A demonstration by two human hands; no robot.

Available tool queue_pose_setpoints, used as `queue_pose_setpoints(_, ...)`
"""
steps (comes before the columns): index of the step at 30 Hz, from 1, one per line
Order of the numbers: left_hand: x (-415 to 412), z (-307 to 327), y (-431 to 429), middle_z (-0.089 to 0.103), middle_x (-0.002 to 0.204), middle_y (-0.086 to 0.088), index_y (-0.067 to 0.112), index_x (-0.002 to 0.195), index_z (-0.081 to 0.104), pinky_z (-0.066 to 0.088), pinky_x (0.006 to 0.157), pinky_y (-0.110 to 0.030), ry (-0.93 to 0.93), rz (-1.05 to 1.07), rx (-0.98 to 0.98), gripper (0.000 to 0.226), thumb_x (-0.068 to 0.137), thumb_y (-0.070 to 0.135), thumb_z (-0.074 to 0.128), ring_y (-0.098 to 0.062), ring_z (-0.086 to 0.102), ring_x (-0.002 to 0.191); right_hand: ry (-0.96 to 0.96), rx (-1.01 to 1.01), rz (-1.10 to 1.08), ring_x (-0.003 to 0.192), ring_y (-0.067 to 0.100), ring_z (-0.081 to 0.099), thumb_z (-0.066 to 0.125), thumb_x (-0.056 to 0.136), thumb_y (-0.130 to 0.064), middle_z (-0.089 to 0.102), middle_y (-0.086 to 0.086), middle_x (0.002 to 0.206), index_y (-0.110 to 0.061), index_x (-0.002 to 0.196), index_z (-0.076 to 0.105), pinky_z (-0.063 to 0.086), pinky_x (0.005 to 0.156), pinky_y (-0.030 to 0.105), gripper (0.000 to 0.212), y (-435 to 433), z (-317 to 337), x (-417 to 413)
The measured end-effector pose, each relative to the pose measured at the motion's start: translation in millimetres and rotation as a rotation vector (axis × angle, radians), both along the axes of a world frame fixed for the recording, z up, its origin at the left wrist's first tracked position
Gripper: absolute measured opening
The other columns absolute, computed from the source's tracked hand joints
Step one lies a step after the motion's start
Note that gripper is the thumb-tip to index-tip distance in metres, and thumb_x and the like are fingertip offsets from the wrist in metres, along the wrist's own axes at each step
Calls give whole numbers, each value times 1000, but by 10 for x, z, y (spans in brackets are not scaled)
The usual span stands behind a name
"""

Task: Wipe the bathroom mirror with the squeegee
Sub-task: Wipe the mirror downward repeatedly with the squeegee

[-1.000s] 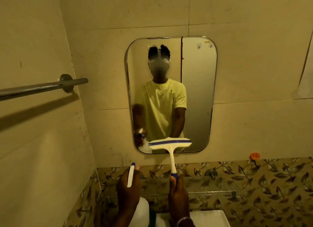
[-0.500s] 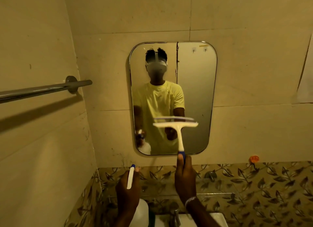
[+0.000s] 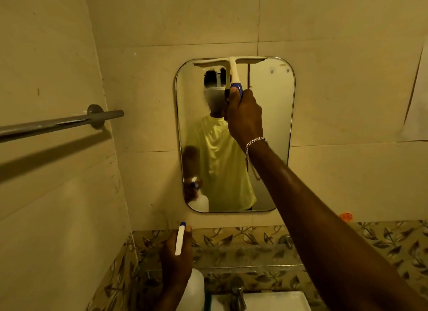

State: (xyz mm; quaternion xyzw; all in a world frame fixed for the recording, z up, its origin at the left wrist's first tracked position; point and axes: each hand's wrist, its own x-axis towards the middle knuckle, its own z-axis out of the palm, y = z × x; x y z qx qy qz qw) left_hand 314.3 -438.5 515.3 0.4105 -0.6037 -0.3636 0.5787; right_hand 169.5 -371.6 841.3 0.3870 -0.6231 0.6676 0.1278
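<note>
A rounded rectangular mirror (image 3: 273, 130) hangs on the tiled wall ahead. My right hand (image 3: 244, 116) is raised and grips the blue end of a white squeegee (image 3: 231, 66). Its blade lies level along the mirror's top edge, left of centre. My left hand (image 3: 177, 257) is low, below the mirror, closed around a white spray bottle (image 3: 192, 290) with a white trigger and blue tip. The mirror reflects a person in a yellow shirt and the bottle.
A metal towel bar (image 3: 58, 123) sticks out from the left wall at mirror height. Below are a leaf-patterned tile band (image 3: 393, 241), a tap (image 3: 239, 296) and a white basin (image 3: 278, 301). A small orange object (image 3: 346, 216) sits on the ledge at right.
My right hand has lifted the squeegee from the mirror's lower part up to its top edge. My left hand and the bottle have stayed low.
</note>
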Motion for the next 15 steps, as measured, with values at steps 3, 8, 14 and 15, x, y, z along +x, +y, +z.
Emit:
queue_pose_setpoints(3, -22, -60, -42, 60, 60, 14, 24, 73, 65, 41, 47, -11, -29, 3, -4, 17, 86, 23, 75, -7, 62, 56, 23, 8, -26, 59, 6, 58, 36, 106, -40, 58, -5, 75, -8, 126, 54, 41, 47, 14, 42, -2, -439, 91)
queue_pose_setpoints(8, -11, -141, -66, 65, 71, 2, 2, 93, 74, 50, 62, -25, -6, 1, -24, 13, 85, 11, 77, -21, 67, 69, -79, 55, -1, 50, 5, 52, 38, 104, -44, 53, -4, 67, -20, 106, 56, 38, 41, 14, 30, 75, -1706, 303)
queue_pose_setpoints(14, 163, -227, -93, 72, 72, -9, 2, 89, 76, 60, 66, -41, -63, -10, -24, 19, 90, 20, 72, -26, 69, 69, -335, 298, -16, 55, 6, 59, 30, 89, -64, 60, 0, 69, -27, 103, 54, 52, 48, 23, 46, 195, -3294, 529)
queue_pose_setpoints(15, 194, -225, -75, 73, 73, -9, 3, 90, 77, 60, 67, -42, -67, -11, -26, 20, 90, 22, 71, -25, 69, 70, -383, 366, -22, 62, 8, 62, 32, 92, -60, 62, -1, 75, -25, 107, 55, 57, 58, 30, 44, 206, -3491, 550)
